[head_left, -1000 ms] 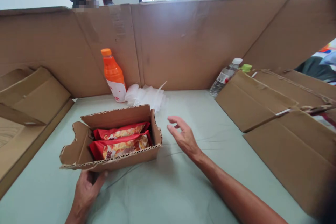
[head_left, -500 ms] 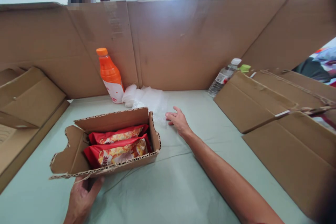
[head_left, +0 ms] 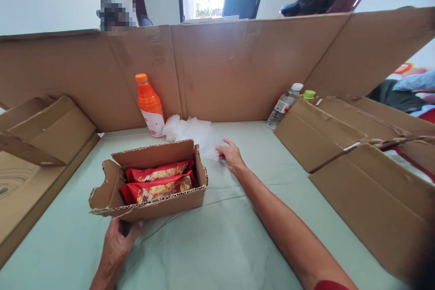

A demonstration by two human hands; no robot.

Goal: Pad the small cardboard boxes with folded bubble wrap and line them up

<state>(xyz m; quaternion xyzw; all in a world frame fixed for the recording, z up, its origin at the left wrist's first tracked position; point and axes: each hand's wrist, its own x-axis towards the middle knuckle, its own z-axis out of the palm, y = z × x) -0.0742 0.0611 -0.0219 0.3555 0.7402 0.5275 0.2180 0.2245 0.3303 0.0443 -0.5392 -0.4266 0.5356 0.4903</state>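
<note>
An open cardboard box (head_left: 170,204) with torn edges sits left of centre. Inside it lie two red snack packets (head_left: 159,190) with food pictured on them. My left hand (head_left: 117,242) is at the near lower left edge of the box, fingers against its front and partly hidden under it, thumb apart. Crumpled translucent plastic film (head_left: 200,131) lies behind the box. My right hand (head_left: 231,156) reaches to the film's right end; a thumb and finger appear pinched on its edge while another finger points forward.
An orange-capped bottle (head_left: 150,106) stands at the back, left of the film. A clear water bottle (head_left: 283,106) leans by cardboard boxes (head_left: 367,199) on the right. More cardboard (head_left: 54,129) is at the left. A tall cardboard wall (head_left: 234,68) closes the back; a person's head (head_left: 117,13) shows beyond.
The view has tilted up slightly. The box and my left hand appear further right and higher in the picture. My right hand stays at the film's edge.
</note>
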